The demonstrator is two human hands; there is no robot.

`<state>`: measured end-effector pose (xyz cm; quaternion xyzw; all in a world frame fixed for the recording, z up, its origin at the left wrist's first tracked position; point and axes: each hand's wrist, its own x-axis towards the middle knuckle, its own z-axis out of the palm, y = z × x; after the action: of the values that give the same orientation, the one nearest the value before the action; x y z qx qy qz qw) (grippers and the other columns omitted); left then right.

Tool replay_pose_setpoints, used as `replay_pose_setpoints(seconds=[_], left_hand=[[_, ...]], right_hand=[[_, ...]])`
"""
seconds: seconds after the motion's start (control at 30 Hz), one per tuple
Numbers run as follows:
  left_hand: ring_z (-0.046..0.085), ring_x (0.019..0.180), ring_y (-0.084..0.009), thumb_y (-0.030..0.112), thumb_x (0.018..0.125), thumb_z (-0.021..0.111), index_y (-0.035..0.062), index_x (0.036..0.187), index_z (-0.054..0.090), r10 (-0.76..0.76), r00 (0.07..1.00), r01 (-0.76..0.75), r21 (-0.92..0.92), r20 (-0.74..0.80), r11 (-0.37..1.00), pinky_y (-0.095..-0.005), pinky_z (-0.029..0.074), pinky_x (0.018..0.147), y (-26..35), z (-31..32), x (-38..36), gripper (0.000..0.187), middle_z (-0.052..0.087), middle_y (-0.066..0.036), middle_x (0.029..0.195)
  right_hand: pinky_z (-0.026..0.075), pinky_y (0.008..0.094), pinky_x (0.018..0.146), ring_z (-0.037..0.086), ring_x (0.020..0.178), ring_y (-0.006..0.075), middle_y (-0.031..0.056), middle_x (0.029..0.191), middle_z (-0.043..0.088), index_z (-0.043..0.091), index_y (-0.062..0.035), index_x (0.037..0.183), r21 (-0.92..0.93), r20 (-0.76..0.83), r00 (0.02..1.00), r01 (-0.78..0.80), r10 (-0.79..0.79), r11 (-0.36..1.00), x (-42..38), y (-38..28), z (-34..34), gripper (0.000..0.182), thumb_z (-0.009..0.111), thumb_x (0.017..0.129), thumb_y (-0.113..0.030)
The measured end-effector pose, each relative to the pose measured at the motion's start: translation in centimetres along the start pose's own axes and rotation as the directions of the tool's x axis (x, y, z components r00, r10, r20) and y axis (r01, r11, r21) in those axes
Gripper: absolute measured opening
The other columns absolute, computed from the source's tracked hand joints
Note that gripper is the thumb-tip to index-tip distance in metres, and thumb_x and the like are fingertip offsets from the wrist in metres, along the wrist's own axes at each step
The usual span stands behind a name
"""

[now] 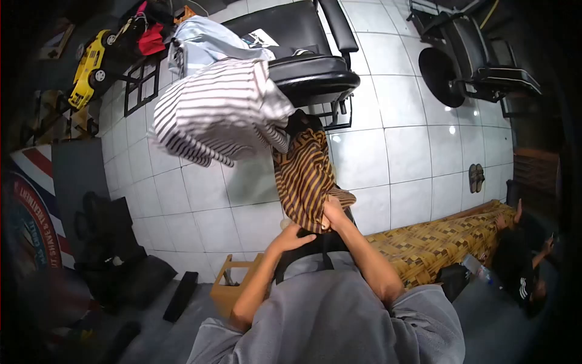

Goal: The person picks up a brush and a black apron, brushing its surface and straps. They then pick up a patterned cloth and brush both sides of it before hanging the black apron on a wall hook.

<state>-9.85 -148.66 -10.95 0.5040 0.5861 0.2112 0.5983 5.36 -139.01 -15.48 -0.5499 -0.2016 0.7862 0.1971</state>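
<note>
My right hand (331, 213) is closed on the edge of a brown and black striped cloth (303, 176), which lies over my lap and hangs toward the chair. My left hand (292, 238) rests beside the cloth's lower edge, near my waist, with its thumb stretched out; its other fingers are partly hidden. Beyond the cloth, a white and dark striped garment (212, 109) hangs at the front left of a black chair (315, 79). Light blue clothing (209, 42) is heaped behind it.
A wooden stool (233, 279) stands at my left. A woven-patterned bench or mat (430, 246) is at my right, with a person (515, 261) beyond it. Sandals (477, 178), another black chair (473, 60) and a yellow toy car (90, 70) are farther off.
</note>
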Motion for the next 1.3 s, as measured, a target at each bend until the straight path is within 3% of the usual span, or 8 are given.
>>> replay_pose_setpoints(seconds=[0.07,0.17,0.33,0.43,0.63,0.9,1.03,1.3], left_hand=[[0.050,0.112,-0.0273,0.041,0.078,0.071,-0.0013,0.134,0.035,-0.189,0.978,0.194,-0.055,0.086,0.979,-0.0329,0.043,0.090,-0.5,-1.6,-3.5,0.078,0.049,-0.020,0.123],[0.048,0.115,-0.0209,0.039,0.086,0.063,0.0047,0.142,0.015,-0.371,0.897,0.123,-0.671,-0.240,0.731,-0.0330,0.039,0.095,-1.3,-2.3,-9.1,0.082,0.040,-0.010,0.135],[0.049,0.116,-0.0226,0.037,0.091,0.056,0.0036,0.140,0.025,-0.176,0.900,-0.295,-0.855,-0.399,0.426,-0.0347,0.043,0.094,-2.4,-2.9,-15.2,0.066,0.044,-0.010,0.132],[0.054,0.110,-0.0187,0.020,0.090,0.059,0.0022,0.129,0.042,-0.195,0.787,-0.440,-0.755,-0.585,0.486,-0.0325,0.046,0.091,-2.1,-2.9,-18.5,0.046,0.054,-0.007,0.122],[0.056,0.106,-0.0227,0.005,0.087,0.054,0.0010,0.122,0.047,-0.370,0.601,-0.678,-0.697,-0.708,0.233,-0.0367,0.048,0.090,-5.3,-4.0,-26.5,0.036,0.057,-0.010,0.116],[0.054,0.109,-0.0229,0.002,0.083,0.059,0.0004,0.121,0.048,-0.480,0.422,-0.771,-0.583,-0.769,0.256,-0.0371,0.047,0.089,-7.4,-9.7,-30.8,0.040,0.054,-0.009,0.118],[0.049,0.114,-0.0226,0.017,0.087,0.058,0.0039,0.124,0.047,-0.499,0.347,-0.921,-0.389,-0.794,-0.021,-0.0404,0.039,0.097,-9.2,-16.4,-32.1,0.041,0.052,-0.008,0.122],[0.050,0.114,-0.0225,0.028,0.089,0.057,0.0042,0.123,0.048,-0.611,0.142,-0.883,-0.379,-0.779,0.279,-0.0386,0.042,0.095,-8.1,-32.7,-34.4,0.042,0.051,-0.009,0.124]], right_hand=[[0.047,0.0299,0.067,0.059,0.075,0.0142,0.0099,0.087,0.066,0.061,0.0050,0.096,-0.212,0.002,0.983,0.178,-0.182,0.961,-3.0,1.2,0.6,0.019,0.053,0.084,-0.008],[0.047,0.0314,0.067,0.059,0.073,0.0156,0.0136,0.080,0.065,0.060,0.0054,0.091,-0.445,0.145,0.889,0.450,-0.434,0.774,-5.2,5.2,1.4,0.016,0.053,0.083,-0.007],[0.044,0.0400,0.055,0.057,0.059,0.0363,0.0208,0.065,0.055,0.053,0.0040,0.077,-0.615,0.549,0.687,0.718,-0.476,0.327,-14.8,4.2,9.8,0.020,0.060,0.075,-0.015],[0.044,0.0376,0.055,0.056,0.057,0.0299,0.0189,0.066,0.056,0.057,0.0027,0.083,-0.552,0.733,0.551,0.825,-0.399,0.125,-16.1,5.8,12.7,0.021,0.062,0.078,-0.017],[0.041,0.0287,0.054,0.048,0.059,0.0108,0.0024,0.067,0.056,0.059,0.0019,0.095,-0.447,0.453,0.755,0.653,-0.474,0.611,-17.8,9.3,17.0,0.027,0.060,0.088,-0.024],[0.038,0.0240,0.052,0.046,0.057,0.0071,-0.0011,0.066,0.054,0.057,0.0016,0.078,-0.387,0.200,0.893,0.450,-0.403,0.804,-11.2,9.4,21.4,0.018,0.057,0.085,-0.015],[0.044,0.0253,0.058,0.053,0.065,0.0102,0.0034,0.076,0.059,0.058,0.0037,0.090,-0.475,0.184,0.949,0.315,-0.257,0.822,-6.4,9.9,25.2,0.020,0.058,0.085,-0.016],[0.045,0.0258,0.069,0.056,0.079,0.0111,0.0033,0.088,0.062,0.060,0.0012,0.099,-0.537,0.321,0.947,0.186,-0.005,0.823,1.1,8.6,39.6,0.023,0.057,0.089,-0.020]])
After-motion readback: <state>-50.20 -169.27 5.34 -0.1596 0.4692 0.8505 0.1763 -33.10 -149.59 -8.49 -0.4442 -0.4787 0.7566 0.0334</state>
